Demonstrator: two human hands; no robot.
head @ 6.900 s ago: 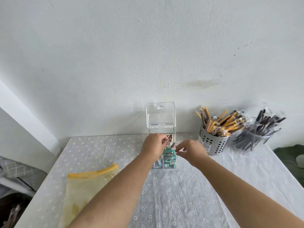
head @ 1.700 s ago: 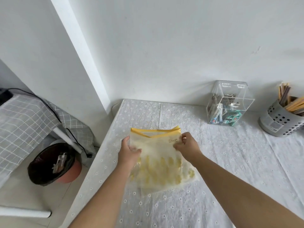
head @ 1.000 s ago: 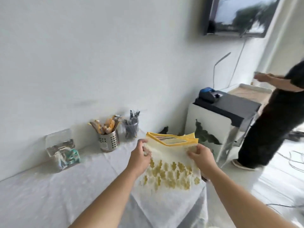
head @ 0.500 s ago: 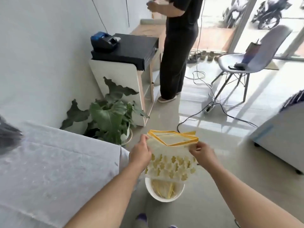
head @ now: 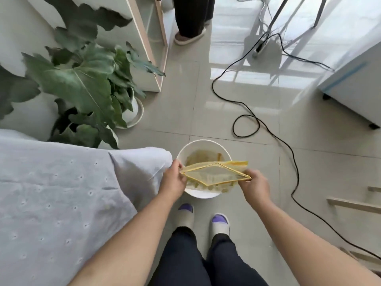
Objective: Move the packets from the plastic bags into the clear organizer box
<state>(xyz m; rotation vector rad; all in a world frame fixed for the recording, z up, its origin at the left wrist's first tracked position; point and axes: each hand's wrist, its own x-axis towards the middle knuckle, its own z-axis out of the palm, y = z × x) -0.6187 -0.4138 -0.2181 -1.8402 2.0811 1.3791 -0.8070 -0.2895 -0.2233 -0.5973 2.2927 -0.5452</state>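
Letting go unevenly looks like the main risk: the bag (head: 214, 174) is light and floppy, so if one hand frees its corner first it may swing or drift and land on the floor (head: 257, 162) beside the bin (head: 203, 195) instead of inside, where another bag seems to lie already. Both arms reach forward and down from the body, past the slippers (head: 220, 222), with the left hand (head: 174, 180) pinching the bag's left corner beside the tabletop (head: 61, 193) edge and the right hand (head: 255, 185) pinching its right corner, holding the yellow-rimmed mouth spread open over the bin. No packets show in the bag, the organizer box is out of view, and a cable (head: 268, 129) trails across the floor beyond.
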